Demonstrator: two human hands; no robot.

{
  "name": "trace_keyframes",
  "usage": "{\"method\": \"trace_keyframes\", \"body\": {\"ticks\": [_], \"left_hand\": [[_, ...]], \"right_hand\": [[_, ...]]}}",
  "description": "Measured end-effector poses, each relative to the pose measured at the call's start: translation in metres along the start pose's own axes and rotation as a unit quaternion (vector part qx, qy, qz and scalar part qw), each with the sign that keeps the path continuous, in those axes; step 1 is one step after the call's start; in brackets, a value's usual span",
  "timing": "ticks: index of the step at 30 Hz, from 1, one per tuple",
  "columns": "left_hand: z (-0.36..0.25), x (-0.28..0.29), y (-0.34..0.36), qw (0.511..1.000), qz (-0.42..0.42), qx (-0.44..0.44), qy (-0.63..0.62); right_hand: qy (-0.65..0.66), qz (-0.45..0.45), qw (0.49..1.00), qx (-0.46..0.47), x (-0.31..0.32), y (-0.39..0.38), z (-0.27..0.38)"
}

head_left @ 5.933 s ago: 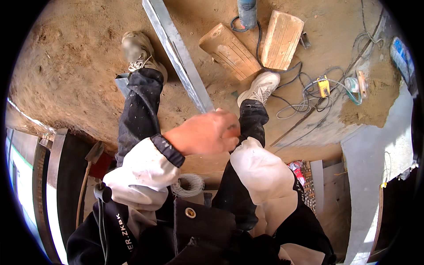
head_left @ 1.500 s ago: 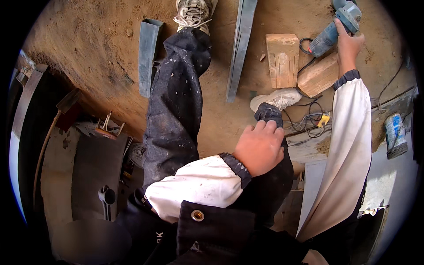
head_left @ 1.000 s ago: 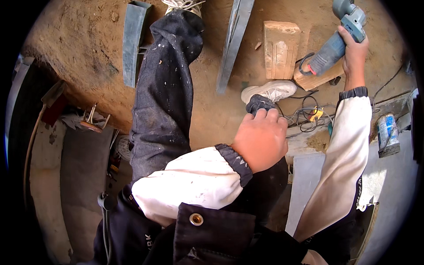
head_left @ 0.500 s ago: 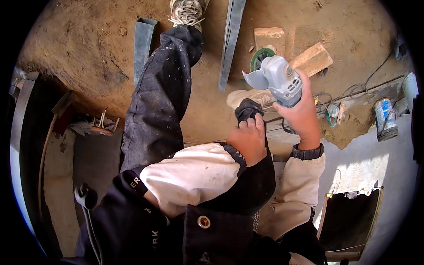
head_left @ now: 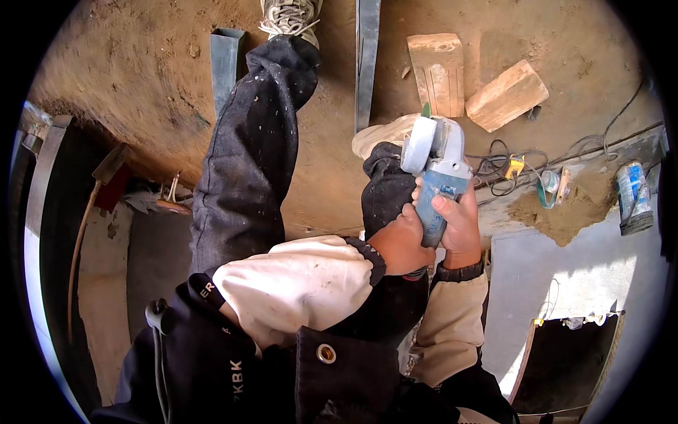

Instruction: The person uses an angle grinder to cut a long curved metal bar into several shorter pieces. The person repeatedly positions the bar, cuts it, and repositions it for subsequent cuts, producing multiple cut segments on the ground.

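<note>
An angle grinder [head_left: 441, 191] with a blue-grey body, a silver head and a pale disc guard is held upright over my bent right knee. A sliver of green disc [head_left: 426, 110] shows past the guard. My right hand [head_left: 460, 222] is closed around the body, thumb across its front and fingertips showing at the far side. Against the lower end of the body, my left hand [head_left: 397, 244] is closed too; its fingers are partly hidden behind the tool. My right shoe [head_left: 381, 136] is just beyond the guard.
Two wooden blocks [head_left: 439, 74] [head_left: 507, 96] lie on the dirt floor beyond the grinder. Two grey metal channels [head_left: 366, 63] [head_left: 226, 67] flank my left leg. Cables [head_left: 494, 166], a yellow item [head_left: 515, 167] and a sand pile [head_left: 565, 212] are at right, by a blue-white can [head_left: 634, 194].
My right hand has drawn the grinder nearer and turned it, so the green disc faces edge-on. My left hand has gone from lying on my knee to the grinder's lower end.
</note>
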State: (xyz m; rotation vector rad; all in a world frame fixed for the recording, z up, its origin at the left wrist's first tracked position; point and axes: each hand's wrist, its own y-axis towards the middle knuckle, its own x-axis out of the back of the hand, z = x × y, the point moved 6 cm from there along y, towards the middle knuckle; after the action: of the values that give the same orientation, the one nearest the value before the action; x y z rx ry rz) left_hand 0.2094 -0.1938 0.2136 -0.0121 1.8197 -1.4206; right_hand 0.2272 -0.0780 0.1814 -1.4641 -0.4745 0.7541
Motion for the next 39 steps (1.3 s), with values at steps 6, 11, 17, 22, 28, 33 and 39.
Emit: {"method": "trace_keyframes", "body": {"ticks": [6,11,17,22,28,33,39], "left_hand": [[0.054,0.024,0.036,0.991,-0.046,0.108,-0.067],[0.073,0.030,0.047,0.988,-0.075,0.120,-0.069],[0.073,0.048,0.060,0.983,-0.129,0.104,-0.082],[0.084,0.058,0.077,0.979,-0.189,0.068,-0.035],[0.085,0.062,0.088,0.976,-0.207,0.058,-0.040],[0.086,0.069,0.093,0.972,-0.231,0.048,-0.010],[0.080,0.071,0.092,0.974,-0.220,0.056,-0.012]], "right_hand": [[-0.010,-0.007,0.999,0.045,-0.004,0.052,-0.063],[-0.032,-0.005,0.999,0.002,-0.003,0.073,-0.096],[-0.088,-0.045,0.995,0.025,-0.001,0.114,-0.120],[-0.086,-0.040,0.995,0.042,-0.004,0.141,-0.124],[-0.056,-0.021,0.998,0.021,-0.001,0.157,-0.131],[-0.048,-0.020,0.998,0.025,-0.002,0.163,-0.129],[-0.044,-0.020,0.998,0.049,-0.004,0.166,-0.119]]}}
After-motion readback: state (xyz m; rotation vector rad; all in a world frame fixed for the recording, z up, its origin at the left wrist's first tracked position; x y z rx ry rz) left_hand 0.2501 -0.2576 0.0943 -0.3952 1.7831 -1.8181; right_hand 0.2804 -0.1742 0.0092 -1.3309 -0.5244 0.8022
